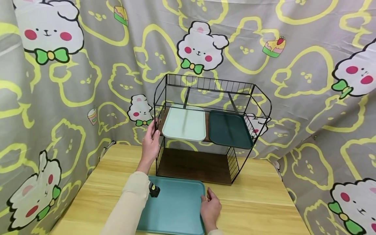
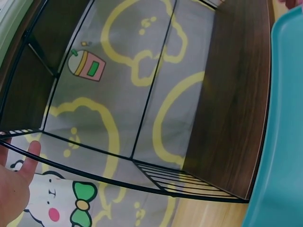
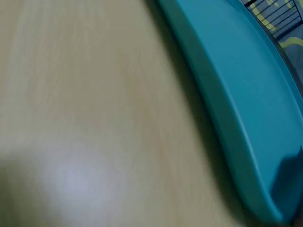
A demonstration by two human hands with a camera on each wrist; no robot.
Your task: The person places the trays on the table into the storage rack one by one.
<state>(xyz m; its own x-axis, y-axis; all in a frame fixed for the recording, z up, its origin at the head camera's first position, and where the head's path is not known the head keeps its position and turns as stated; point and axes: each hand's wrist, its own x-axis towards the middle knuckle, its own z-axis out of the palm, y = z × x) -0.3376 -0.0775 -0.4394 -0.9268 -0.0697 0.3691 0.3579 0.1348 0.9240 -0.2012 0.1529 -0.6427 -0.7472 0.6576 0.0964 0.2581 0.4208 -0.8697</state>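
Note:
A black wire rack (image 1: pixel 209 84) with two wooden shelves stands on the table. My left hand (image 1: pixel 150 145) grips its left side frame at the upper shelf, thumb toward the front; in the left wrist view part of that hand (image 2: pixel 14 189) shows at the wire. On the upper shelf lie a pale mint tray (image 1: pixel 185 123) and a dark green tray (image 1: pixel 230 129), side by side. A larger teal tray (image 1: pixel 176 205) lies on the table before the rack. My right hand (image 1: pixel 211 209) holds its right rim, thumb over the edge. The right wrist view shows this tray's rim (image 3: pixel 222 113), the fingers mostly hidden.
The lower wooden shelf (image 1: pixel 194 164) bears nothing visible. The light wood table (image 1: pixel 258 195) extends to both sides of the rack. A patterned grey curtain (image 1: pixel 117 81) hangs close behind and at both sides. A small black device (image 1: pixel 154 190) sits at my left wrist.

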